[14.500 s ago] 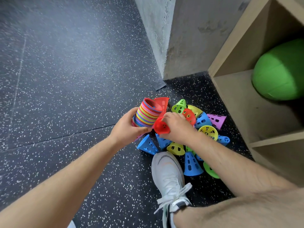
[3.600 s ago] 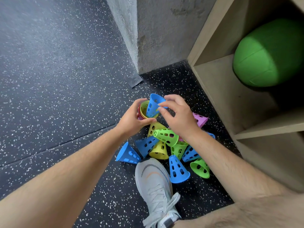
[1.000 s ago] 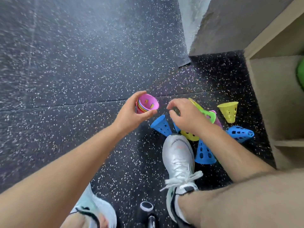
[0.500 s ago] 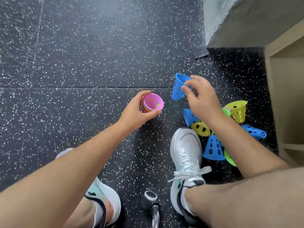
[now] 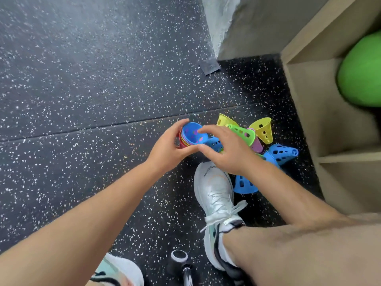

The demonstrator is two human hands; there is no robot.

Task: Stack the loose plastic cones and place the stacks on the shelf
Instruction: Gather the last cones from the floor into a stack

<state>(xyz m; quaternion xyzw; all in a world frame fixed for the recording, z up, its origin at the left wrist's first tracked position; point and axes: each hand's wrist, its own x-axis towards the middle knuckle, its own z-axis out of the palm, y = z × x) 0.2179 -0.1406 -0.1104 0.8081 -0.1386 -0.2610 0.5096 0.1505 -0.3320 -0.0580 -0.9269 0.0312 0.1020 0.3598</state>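
Note:
My left hand [image 5: 165,148] grips a stack of nested plastic cones [image 5: 192,137], mouth up, with a blue cone innermost. My right hand [image 5: 226,148] hovers at the stack's right rim, fingers spread, its index finger touching the blue cone's edge. Loose perforated cones lie on the floor behind my right hand: a green cone [image 5: 242,134], two yellow cones [image 5: 262,129], a purple cone [image 5: 257,145] and several blue cones [image 5: 283,152]. The wooden shelf [image 5: 321,112] stands to the right.
A green ball [image 5: 362,73] sits in the shelf's upper compartment. My right shoe [image 5: 216,195] stands just in front of the cone pile, my left shoe [image 5: 121,273] at the bottom edge. A concrete pillar [image 5: 247,23] rises behind. A dumbbell end [image 5: 179,259] lies on the speckled floor.
The blue cone that my right hand held in the air half a second ago now sits inside the stack, over the pink one. My right hand has come against the stack.

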